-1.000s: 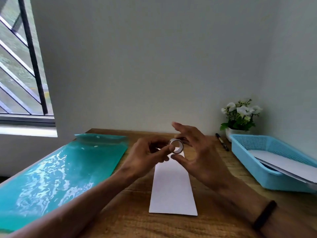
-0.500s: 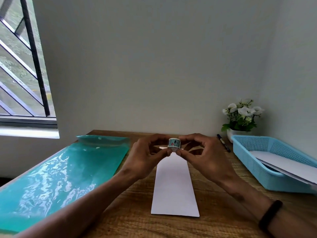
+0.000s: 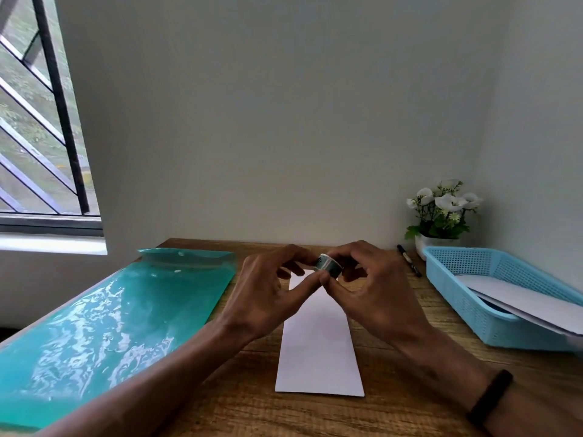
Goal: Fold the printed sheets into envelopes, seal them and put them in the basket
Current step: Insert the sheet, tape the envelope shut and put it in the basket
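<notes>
A small roll of patterned tape [image 3: 329, 265] is pinched between the fingertips of both hands above the table's middle. My left hand [image 3: 268, 291] holds it from the left with thumb and fingers. My right hand [image 3: 375, 291] grips it from the right, its thumb pressed on the roll's lower edge. Under the hands lies a folded white sheet [image 3: 318, 351], long and narrow, pointing away from me. Its far end is hidden by my hands. A light blue basket [image 3: 473, 301] at the right holds white folded paper [image 3: 517, 298].
A large teal plastic sleeve [image 3: 104, 320] covers the table's left side. A black pen [image 3: 409, 260] lies beside the basket, and a white pot of white flowers [image 3: 440, 216] stands in the back right corner. Walls close off the back and right; a barred window is at left.
The roll has turned from showing its open ring to showing its patterned side. Both hands have closed in on it, and my right thumb now presses its lower edge.
</notes>
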{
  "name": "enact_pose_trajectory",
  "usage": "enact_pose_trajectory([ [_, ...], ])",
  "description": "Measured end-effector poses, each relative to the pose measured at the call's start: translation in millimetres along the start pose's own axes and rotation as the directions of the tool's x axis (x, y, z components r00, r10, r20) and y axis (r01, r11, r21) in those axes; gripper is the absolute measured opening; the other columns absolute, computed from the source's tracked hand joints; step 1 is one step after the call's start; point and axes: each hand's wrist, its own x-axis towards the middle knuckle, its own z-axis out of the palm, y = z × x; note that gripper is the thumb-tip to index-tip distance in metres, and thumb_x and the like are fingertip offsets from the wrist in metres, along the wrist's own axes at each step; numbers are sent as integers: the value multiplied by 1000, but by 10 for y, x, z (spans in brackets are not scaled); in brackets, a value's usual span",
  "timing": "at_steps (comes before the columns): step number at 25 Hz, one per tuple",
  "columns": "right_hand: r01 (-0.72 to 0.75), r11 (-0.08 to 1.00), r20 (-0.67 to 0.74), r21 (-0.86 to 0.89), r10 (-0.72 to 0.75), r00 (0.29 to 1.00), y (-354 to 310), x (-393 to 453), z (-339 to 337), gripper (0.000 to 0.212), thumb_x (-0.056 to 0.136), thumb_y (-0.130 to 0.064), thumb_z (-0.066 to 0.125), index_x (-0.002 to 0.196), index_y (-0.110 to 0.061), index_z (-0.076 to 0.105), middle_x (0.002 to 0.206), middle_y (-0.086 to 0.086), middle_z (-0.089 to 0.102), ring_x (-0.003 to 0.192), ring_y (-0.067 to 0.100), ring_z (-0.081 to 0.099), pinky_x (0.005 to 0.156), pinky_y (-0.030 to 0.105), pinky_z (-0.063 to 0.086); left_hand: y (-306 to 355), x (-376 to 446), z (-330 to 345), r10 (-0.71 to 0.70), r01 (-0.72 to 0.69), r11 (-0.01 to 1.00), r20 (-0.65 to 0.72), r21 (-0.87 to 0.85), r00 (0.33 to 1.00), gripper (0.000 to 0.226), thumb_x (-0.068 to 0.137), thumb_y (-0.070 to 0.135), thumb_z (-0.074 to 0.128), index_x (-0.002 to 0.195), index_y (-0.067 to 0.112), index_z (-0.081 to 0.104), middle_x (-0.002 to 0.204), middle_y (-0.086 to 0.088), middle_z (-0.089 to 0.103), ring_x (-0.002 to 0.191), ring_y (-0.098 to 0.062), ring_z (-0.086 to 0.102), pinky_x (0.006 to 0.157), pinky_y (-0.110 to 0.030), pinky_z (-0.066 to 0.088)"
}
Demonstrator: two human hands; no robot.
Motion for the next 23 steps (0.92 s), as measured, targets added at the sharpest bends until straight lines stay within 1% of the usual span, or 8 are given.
enact_pose_trajectory([
  [3, 48, 999, 9, -24, -47, 999, -13, 0, 6, 31, 83, -33, 85, 108, -20, 73, 96, -6, 70, 76, 9, 65, 66, 30, 60, 7, 1, 10, -14, 14, 1000, -13, -4, 1000, 31, 90, 55, 75, 110, 32, 78, 101, 23, 77, 91, 2, 73, 73, -26, 62],
  [7, 98, 994, 42, -42, -97, 994, -30, -14, 34, 36, 80, -29, 89, 111, -18, 74, 99, -5, 70, 78, 6, 64, 67, 22, 60, -8, 13, -1, -38, 38, 999, -33, -2, 999, 21, 90, 50, 77, 103, 32, 79, 94, 23, 77, 87, 0, 74, 72, -28, 62],
  [12, 84, 995, 46, -43, -82, 996, -20, -18, 19, 35, 81, -31, 88, 111, -20, 74, 98, -8, 69, 77, 4, 63, 67, 23, 58, -10, 12, 7, -10, 11, 999, -30, 43, 1000, 12, 95, 38, 76, 102, 30, 81, 90, 23, 77, 85, 1, 73, 72, -28, 61],
  [15, 74, 995, 46, -70, -70, 996, -29, -19, 22, 34, 81, -33, 87, 110, -21, 74, 97, -8, 69, 74, 6, 62, 66, 24, 58, 8, 7, -15, 23, -22, 996, -12, 88, 1000, 13, 95, 40, 75, 103, 32, 81, 92, 25, 77, 85, 3, 72, 72, -27, 61],
  [17, 58, 996, 40, -72, -56, 998, -30, -15, 13, 33, 81, -34, 87, 108, -20, 74, 96, -7, 68, 73, 6, 62, 65, 22, 57, 27, 8, -36, 31, -31, 995, 6, 98, 1000, 15, 94, 42, 75, 104, 34, 81, 94, 26, 77, 87, 3, 72, 74, -28, 61],
  [20, 37, 997, 55, -63, -34, 998, -35, -22, 4, 34, 80, -31, 88, 109, -20, 75, 97, -7, 69, 75, 6, 63, 67, 19, 57, 32, 7, -45, 48, -50, 991, 15, 125, 999, 13, 96, 37, 74, 104, 32, 82, 94, 23, 78, 86, 1, 73, 75, -31, 60],
  [23, 37, 997, 57, -62, -34, 998, -47, -26, 13, 35, 79, -29, 89, 109, -18, 75, 97, -6, 70, 74, 5, 62, 67, 13, 53, 62, 2, -84, 96, -99, 967, 24, 234, 995, 15, 96, 42, 71, 104, 33, 80, 94, 22, 78, 85, 2, 72, 69, -30, 58],
])
